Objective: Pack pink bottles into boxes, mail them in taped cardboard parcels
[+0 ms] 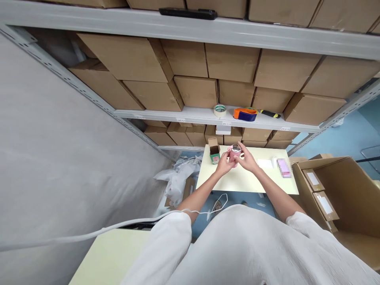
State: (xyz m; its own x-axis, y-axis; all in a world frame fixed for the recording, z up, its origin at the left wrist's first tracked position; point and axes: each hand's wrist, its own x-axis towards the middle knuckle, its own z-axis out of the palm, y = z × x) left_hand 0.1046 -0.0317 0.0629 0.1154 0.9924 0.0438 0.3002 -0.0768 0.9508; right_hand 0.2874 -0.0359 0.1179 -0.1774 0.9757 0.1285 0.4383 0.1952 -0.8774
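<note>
Both of my hands hold a pink cup (234, 158) with a shiny silvery top above the pale yellow table. My left hand (225, 164) closes round its left side. On the right, my right hand (247, 159) grips the cup, its fingers reaching up by the rim. Just left of the cup stands a small green and brown box (215, 157) with its flap raised. Whether the box holds anything is too small to tell.
The pale yellow table (243, 183) carries white papers (265, 163) and a pink-purple item (284, 168) at right. Shelves of cartons stand behind, with a tape roll (220, 111) and an orange-blue tool (245, 114). A large open carton (353, 190) is at right; a white cable (118, 225) crosses left.
</note>
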